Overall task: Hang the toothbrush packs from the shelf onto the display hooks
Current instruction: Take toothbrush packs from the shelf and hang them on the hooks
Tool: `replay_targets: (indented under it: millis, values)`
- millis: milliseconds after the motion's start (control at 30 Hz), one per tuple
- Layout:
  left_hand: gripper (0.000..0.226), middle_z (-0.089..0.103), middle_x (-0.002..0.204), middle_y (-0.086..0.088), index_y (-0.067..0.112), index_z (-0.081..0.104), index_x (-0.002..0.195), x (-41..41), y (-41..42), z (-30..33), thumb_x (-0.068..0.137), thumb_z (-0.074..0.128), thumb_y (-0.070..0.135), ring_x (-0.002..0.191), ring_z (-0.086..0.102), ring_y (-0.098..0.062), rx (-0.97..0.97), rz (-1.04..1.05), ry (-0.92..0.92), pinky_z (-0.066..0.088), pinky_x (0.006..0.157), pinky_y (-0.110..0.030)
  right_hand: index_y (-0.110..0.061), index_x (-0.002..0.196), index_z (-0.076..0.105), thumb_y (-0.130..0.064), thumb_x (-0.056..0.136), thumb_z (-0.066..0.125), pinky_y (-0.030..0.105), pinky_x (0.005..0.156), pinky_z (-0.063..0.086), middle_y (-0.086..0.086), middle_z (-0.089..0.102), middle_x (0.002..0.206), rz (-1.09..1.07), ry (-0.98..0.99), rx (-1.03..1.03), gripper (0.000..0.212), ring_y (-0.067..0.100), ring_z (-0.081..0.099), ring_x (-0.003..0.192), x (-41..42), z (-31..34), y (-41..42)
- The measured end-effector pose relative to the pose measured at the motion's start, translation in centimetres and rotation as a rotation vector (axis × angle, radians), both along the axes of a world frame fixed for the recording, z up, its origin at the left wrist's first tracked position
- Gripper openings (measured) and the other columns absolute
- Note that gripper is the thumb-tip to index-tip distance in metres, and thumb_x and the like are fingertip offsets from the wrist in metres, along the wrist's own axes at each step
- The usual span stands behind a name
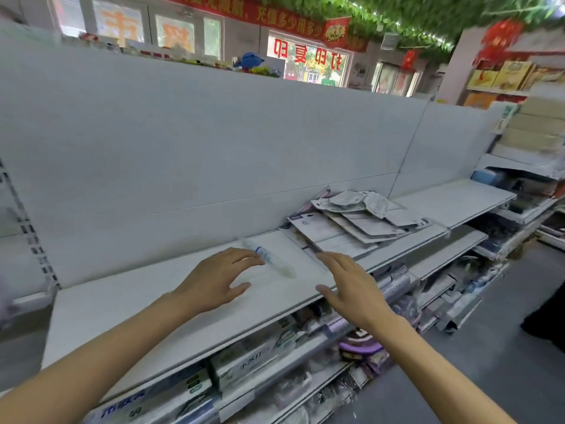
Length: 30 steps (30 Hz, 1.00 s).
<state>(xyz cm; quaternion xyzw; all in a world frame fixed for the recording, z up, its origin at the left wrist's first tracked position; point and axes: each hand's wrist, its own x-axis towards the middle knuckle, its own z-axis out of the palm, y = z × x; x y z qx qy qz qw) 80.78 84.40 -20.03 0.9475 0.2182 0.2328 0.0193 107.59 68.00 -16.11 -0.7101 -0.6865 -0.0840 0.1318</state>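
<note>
Two bare hands are out over the white shelf (128,304), and neither is holding anything. The left hand (214,281) hovers palm down with its fingers spread and relaxed, fingertips close to a single clear pack (269,260) that lies alone and slanted on the shelf; the blur makes it hard to say whether they touch. The right hand (351,286) is just beside it, also palm down, fingers straight and together, stretched toward the pile of toothbrush packs (357,220).

That pile sits farther back and to the right on the same shelf, a loose heap of flat carded packs overlapping one another, backs up, leaning against the plain white back panel (183,142). The right fingertips are near its front edge but apart from it.

Below the shelf, lower tiers hold boxed goods (244,362) with green and blue print, and something purple (360,347) shows under the right wrist. Beyond the panel, red signs (308,58) fill a shop window, with green foliage (382,16) strung overhead. Much of the view is motion-blurred.
</note>
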Motion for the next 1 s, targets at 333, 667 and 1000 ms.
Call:
replay_targets:
  millis: [333, 667, 1000]
  values:
    - [0.072, 0.045, 0.15, 0.009, 0.033, 0.049, 0.142, 11.0, 5.5, -3.6, 0.081, 0.052, -0.006, 0.137, 0.043, -0.016, -0.066, 0.257, 0.04, 0.043, 0.1, -0.028, -0.007, 0.145, 0.036, -0.045, 0.099, 0.048, 0.038, 0.098, 0.043, 0.009, 0.045, 0.147, -0.129, 0.053, -0.147, 0.06, 0.03, 0.044, 0.132, 8.9, -1.8, 11.6]
    - [0.067, 0.066, 0.106, 0.014, 0.029, 0.067, 0.116, 11.2, 4.6, -4.2, 0.062, 0.071, -0.011, 0.092, 0.059, -0.013, 0.07, 0.407, 0.083, 0.044, 0.062, -0.019, -0.011, 0.071, 0.043, 0.002, 0.084, 0.059, 0.027, 0.066, 0.035, 0.007, 0.065, 0.106, -0.111, -0.149, -0.268, 0.024, 0.025, 0.063, 0.1, 8.4, -1.8, 14.5]
    - [0.035, 0.057, 0.116, 0.022, 0.035, 0.056, 0.13, 6.6, 0.9, 0.1, 0.095, 0.062, 0.035, 0.106, 0.051, -0.005, -0.215, 0.492, -0.258, 0.044, 0.08, -0.026, -0.012, 0.107, 0.057, -0.007, 0.094, 0.048, 0.034, 0.068, 0.042, 0.009, 0.069, 0.105, -0.126, -0.111, -0.003, 0.017, 0.032, 0.065, 0.098, 6.9, 4.1, 11.9]
